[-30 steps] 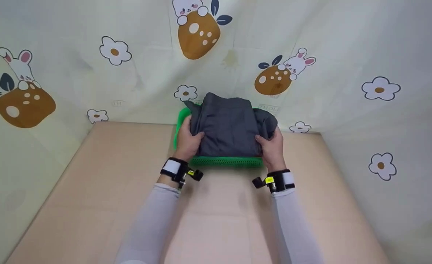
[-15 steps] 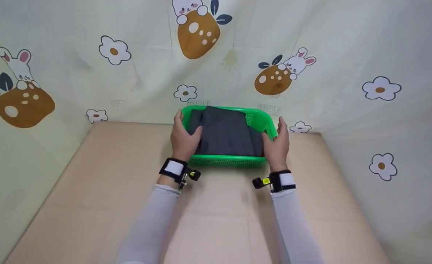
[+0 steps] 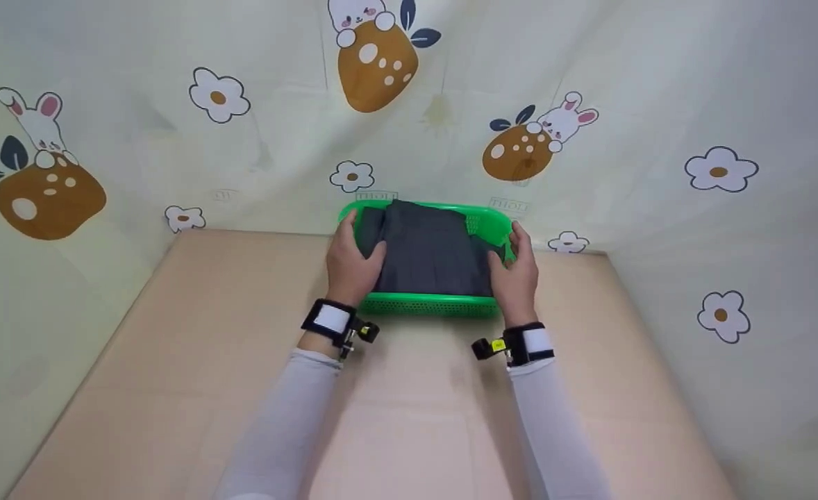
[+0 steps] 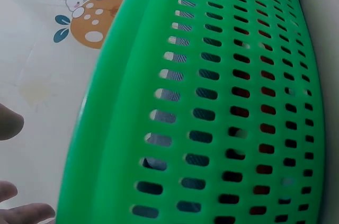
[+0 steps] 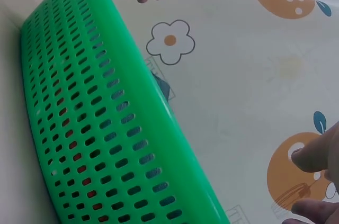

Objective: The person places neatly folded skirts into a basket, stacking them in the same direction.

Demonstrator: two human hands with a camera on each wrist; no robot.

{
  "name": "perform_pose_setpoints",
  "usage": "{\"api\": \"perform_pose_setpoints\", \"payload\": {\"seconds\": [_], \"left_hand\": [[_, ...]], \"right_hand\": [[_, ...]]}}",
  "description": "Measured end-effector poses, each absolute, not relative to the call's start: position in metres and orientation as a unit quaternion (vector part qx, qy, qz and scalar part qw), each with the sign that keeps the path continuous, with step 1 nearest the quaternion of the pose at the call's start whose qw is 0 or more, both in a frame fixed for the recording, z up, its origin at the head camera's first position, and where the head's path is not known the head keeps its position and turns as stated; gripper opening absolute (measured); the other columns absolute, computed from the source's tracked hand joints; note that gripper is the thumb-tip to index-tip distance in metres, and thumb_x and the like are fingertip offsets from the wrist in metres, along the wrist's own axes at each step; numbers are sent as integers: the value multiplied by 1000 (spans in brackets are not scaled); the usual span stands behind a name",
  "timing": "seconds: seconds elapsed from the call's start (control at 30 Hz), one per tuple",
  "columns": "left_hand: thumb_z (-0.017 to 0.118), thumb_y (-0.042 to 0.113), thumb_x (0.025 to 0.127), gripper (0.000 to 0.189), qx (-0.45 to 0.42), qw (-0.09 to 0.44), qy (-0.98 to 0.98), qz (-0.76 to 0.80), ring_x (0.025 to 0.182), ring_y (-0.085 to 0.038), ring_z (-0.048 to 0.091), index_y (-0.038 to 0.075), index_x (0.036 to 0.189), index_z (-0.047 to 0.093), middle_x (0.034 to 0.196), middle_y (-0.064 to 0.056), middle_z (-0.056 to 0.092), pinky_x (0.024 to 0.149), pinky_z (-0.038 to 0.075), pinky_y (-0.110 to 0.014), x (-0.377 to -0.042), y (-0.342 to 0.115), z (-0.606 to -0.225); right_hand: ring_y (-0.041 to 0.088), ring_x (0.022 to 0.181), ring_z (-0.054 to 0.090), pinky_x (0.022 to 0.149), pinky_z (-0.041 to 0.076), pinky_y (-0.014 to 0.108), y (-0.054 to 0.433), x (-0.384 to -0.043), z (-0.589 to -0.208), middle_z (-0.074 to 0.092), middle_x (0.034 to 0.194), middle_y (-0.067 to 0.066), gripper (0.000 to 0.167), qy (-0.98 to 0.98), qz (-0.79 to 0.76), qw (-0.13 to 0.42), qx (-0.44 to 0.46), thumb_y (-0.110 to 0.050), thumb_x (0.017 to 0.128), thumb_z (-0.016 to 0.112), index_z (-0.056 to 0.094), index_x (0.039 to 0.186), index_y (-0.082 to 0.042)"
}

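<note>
A dark grey folded garment (image 3: 430,253) lies in a green perforated plastic basket (image 3: 430,304) against the back wall. My left hand (image 3: 352,272) is at the basket's left end, fingers extended and thumb over the garment's left edge. At the other end my right hand (image 3: 516,278) has its fingers by the rim and its thumb near the garment. Both hands have loosened fingers and grip nothing. In the right wrist view, a dark cloth corner (image 5: 162,87) peeks over the basket rim (image 5: 159,107). Something red shows through the holes, otherwise hidden by the basket wall.
The basket stands at the far edge of a tan tabletop (image 3: 409,430). Pale cloth walls (image 3: 263,139) printed with rabbits and flowers enclose the back and both sides. Each wrist wears a black strap with a small camera.
The garment has gone down into the basket and both hands have let go of it. The hands first spread apart; since then the right hand has come slightly inward.
</note>
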State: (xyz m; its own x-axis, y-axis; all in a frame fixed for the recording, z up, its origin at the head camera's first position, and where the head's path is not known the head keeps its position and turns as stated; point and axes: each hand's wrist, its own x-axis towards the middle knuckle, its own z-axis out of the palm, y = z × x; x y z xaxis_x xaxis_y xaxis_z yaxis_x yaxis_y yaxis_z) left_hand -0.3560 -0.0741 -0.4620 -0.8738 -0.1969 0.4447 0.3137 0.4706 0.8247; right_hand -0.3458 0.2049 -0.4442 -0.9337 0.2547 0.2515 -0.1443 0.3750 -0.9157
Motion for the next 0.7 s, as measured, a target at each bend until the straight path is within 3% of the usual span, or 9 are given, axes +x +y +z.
{"api": "perform_pose_setpoints", "payload": {"seconds": [0.37,0.57,0.7], "left_hand": [[71,20,100,69,-77,242,-826,-504,151,-33,48,4,159,42,161,-18,51,125,40,-49,-356,-62,-457],[71,26,99,68,-91,218,-857,-459,147,-35,52,4,158,46,159,-19,54,122,43,-52,-347,-52,-454],[69,28,99,67,-97,190,-881,-422,143,-37,55,4,157,46,155,-21,56,120,45,-52,-337,-52,-450]], "right_hand": [[32,157,41,123,43,51,205,-345,-444,46,166,13,61,-811,557,179,-5,-13,104,63,44,162,-16],[30,156,41,125,39,56,197,-339,-437,48,165,9,63,-797,580,149,80,-10,100,67,49,159,-15],[28,155,44,127,37,52,193,-331,-432,52,162,9,61,-806,558,150,130,-9,98,68,52,157,-13]]}}
